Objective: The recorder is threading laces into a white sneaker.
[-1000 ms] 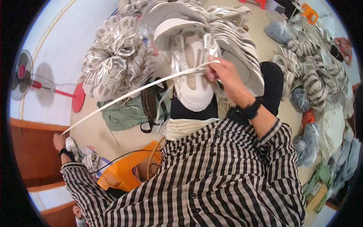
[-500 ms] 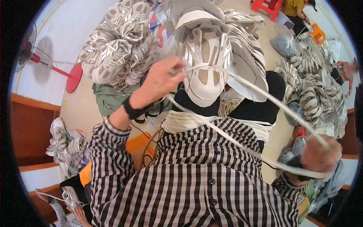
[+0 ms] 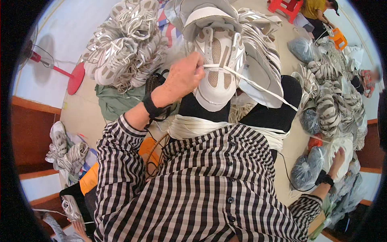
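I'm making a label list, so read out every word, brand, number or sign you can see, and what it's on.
None can be read: no legible text shows on the white shoe upper or the striped shirt. Any marks in the shoe pile are too small to make out.

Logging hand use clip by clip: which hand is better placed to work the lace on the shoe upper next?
Probably the left hand: it is curled at the left edge of the shoe upper, by the lace. The right hand is open, far out right.
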{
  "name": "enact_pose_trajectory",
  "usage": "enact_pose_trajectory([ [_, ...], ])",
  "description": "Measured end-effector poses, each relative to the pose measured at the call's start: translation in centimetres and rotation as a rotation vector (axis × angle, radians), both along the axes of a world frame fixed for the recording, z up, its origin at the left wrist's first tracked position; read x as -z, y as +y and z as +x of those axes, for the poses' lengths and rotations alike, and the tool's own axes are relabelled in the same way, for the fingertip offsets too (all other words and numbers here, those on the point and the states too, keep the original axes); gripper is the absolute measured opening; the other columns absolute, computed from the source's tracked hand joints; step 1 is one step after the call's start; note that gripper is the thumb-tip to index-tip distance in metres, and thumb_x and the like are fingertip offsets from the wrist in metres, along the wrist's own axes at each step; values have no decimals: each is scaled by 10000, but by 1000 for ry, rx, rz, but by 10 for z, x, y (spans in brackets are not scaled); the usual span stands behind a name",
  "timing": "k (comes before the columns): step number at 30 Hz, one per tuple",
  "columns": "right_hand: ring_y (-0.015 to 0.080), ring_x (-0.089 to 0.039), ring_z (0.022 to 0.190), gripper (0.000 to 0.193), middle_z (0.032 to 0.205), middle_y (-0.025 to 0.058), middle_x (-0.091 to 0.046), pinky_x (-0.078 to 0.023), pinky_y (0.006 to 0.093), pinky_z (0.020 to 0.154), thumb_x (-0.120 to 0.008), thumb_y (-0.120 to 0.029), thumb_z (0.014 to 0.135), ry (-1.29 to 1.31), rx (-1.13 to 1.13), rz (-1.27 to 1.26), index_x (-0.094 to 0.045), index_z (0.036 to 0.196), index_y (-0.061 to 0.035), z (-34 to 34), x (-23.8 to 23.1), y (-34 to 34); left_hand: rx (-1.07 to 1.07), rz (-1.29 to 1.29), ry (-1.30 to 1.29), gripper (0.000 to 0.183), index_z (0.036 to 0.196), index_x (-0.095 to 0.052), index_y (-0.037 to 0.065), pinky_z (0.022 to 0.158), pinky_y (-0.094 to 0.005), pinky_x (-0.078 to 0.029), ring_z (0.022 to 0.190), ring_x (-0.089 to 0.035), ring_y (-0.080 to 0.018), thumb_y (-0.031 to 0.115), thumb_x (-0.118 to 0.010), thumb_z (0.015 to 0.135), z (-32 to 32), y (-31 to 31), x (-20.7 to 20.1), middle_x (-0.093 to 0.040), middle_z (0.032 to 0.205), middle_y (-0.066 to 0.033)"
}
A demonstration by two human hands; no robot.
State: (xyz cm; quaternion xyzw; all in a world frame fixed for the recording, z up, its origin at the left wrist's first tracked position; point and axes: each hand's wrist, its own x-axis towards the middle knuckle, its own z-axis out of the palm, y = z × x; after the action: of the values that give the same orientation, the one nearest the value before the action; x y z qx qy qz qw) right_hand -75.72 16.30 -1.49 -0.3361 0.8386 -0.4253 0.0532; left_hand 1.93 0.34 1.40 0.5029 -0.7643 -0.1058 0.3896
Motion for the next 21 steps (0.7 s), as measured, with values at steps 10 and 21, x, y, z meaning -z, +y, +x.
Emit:
enact_pose_trajectory([
  [10,112,-528,688,225,913,34,-644,-433,245,622,-558,-79,870,138,-765,-62,-605,1084,-29,364,-97,-85,-47,-19,-171,93,956,-486,50,616,-464,-430,754,-540,-442,93,-514,879,94,-4,-13,-559,779,-214],
  [21,307,-604,586,82,718,107,-571,-471,407,511,-557,-89,799,901,-1138,117,-490,842,-69,504,-41,-135,-89,61,-326,226,984,-553,31,633,-363,-439,716,-545,-304,59,-634,775,152,69,-24,-526,781,-127],
])
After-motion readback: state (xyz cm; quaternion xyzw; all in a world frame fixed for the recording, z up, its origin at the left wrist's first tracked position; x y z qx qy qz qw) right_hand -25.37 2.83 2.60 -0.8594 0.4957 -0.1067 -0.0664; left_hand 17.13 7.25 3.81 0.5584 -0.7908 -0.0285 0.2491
